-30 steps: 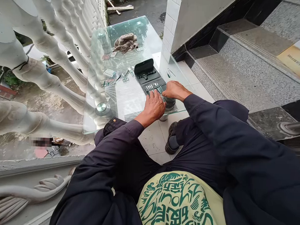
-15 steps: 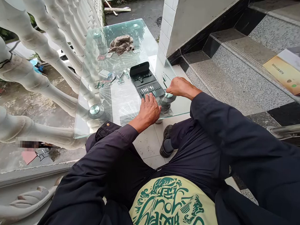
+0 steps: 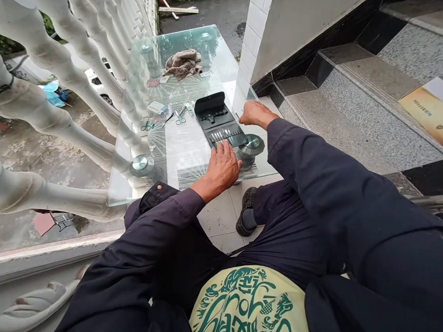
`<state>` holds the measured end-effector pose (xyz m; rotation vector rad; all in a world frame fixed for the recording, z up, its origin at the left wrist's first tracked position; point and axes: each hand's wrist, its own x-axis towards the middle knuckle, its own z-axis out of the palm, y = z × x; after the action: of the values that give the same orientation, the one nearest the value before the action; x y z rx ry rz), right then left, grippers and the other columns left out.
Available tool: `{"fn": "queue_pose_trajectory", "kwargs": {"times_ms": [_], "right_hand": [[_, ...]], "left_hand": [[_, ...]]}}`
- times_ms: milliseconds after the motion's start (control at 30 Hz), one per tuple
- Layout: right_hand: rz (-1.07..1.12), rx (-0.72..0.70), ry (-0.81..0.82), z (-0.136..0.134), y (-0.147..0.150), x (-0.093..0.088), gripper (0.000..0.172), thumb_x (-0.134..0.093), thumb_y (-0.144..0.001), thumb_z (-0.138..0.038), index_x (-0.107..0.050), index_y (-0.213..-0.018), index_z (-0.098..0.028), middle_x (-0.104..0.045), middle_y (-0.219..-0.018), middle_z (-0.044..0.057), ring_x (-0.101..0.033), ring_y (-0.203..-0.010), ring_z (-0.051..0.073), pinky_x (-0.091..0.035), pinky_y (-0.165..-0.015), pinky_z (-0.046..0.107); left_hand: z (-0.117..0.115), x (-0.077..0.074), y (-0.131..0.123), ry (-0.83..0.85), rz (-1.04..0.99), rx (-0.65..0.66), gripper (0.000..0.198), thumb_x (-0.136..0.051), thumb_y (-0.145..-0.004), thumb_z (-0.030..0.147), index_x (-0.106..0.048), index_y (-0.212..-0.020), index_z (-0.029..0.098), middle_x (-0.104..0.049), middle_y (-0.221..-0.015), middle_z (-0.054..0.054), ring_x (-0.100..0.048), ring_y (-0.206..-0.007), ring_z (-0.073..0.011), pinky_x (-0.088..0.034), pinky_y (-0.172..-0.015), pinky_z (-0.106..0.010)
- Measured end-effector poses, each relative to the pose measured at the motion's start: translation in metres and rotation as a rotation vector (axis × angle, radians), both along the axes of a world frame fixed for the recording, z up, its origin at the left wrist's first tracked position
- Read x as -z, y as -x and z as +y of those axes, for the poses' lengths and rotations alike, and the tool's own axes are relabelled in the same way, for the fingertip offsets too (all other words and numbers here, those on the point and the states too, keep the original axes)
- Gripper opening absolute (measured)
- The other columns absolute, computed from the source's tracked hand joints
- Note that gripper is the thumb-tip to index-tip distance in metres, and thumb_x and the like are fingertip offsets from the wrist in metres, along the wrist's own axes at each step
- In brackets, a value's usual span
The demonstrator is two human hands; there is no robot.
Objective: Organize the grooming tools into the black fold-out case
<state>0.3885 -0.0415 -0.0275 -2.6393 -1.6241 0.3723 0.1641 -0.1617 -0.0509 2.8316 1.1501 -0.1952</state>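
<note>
An open black tool case (image 3: pixel 218 118) with a row of small metal tools lies on a glass table (image 3: pixel 193 150). My left hand (image 3: pixel 223 167) rests palm down on the glass at the case's near edge, fingers stretched onto it. My right hand (image 3: pixel 253 113) is out at the right of the case, near the table's right edge, knuckles up and fingers curled down; what they touch is hidden. Small scissors (image 3: pixel 178 118) and other loose metal tools lie on the glass left of the case.
A crumpled brown cloth (image 3: pixel 183 63) sits at the table's far end. White balusters (image 3: pixel 63 81) run along the left. A white tiled pillar (image 3: pixel 252 35) and granite steps (image 3: pixel 342 93) stand to the right. A cardboard box (image 3: pixel 431 114) lies on a step.
My right hand has moved away from the case's near end, out to the right and farther up along the table edge. My left hand has stayed at the case's near edge.
</note>
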Motion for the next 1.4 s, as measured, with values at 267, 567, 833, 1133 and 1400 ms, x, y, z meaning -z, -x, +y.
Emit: {"fn": "queue_pose_trajectory", "kwargs": {"times_ms": [267,567,833,1133,1400], "right_hand": [[0.036,-0.222,-0.177,-0.070,0.025,-0.006,0.040,-0.061,-0.122,-0.017,-0.093,-0.146,-0.009,-0.092,-0.142,0.024,-0.082,-0.132,0.041,-0.059,-0.110,0.041],[-0.030,-0.606,-0.228,-0.144,0.045,0.035,0.069,-0.049,-0.117,-0.004,-0.073,-0.181,-0.003,-0.068,-0.187,0.030,-0.061,-0.170,0.040,-0.046,-0.141,0.049],[-0.032,-0.612,-0.215,-0.151,0.037,0.042,0.069,-0.056,-0.117,-0.010,-0.072,-0.184,-0.005,-0.066,-0.192,0.029,-0.058,-0.178,0.041,-0.043,-0.147,0.052],[-0.062,-0.282,-0.142,-0.127,0.071,0.010,0.052,-0.052,-0.126,-0.027,-0.083,-0.159,-0.002,-0.081,-0.161,0.037,-0.073,-0.153,0.048,-0.057,-0.124,0.051],[-0.017,-0.156,0.018,-0.107,0.094,-0.023,0.047,-0.061,-0.122,-0.016,-0.087,-0.158,0.000,-0.083,-0.161,0.042,-0.081,-0.158,0.050,-0.061,-0.127,0.050]], "left_hand": [[-0.002,-0.006,0.000,-0.005,0.015,-0.003,0.081,-0.040,-0.137,0.038,-0.042,-0.199,-0.013,-0.037,-0.210,-0.038,-0.039,-0.200,-0.0516,-0.038,-0.162,-0.063],[-0.002,-0.002,0.001,-0.006,-0.029,-0.015,0.078,-0.041,-0.135,0.037,-0.047,-0.199,-0.008,-0.039,-0.210,-0.036,-0.040,-0.199,-0.0513,-0.037,-0.162,-0.065],[-0.001,-0.008,0.001,0.001,0.018,-0.021,0.080,-0.044,-0.137,0.039,-0.044,-0.199,-0.011,-0.037,-0.211,-0.037,-0.039,-0.200,-0.0495,-0.035,-0.163,-0.060],[-0.001,-0.007,0.000,0.024,0.022,-0.030,0.081,-0.041,-0.136,0.040,-0.042,-0.201,-0.008,-0.036,-0.211,-0.037,-0.037,-0.201,-0.0493,-0.036,-0.163,-0.063],[-0.002,-0.012,0.000,0.040,0.024,-0.039,0.082,-0.040,-0.136,0.038,-0.038,-0.200,-0.014,-0.035,-0.211,-0.038,-0.035,-0.201,-0.0507,-0.033,-0.164,-0.060]]}}
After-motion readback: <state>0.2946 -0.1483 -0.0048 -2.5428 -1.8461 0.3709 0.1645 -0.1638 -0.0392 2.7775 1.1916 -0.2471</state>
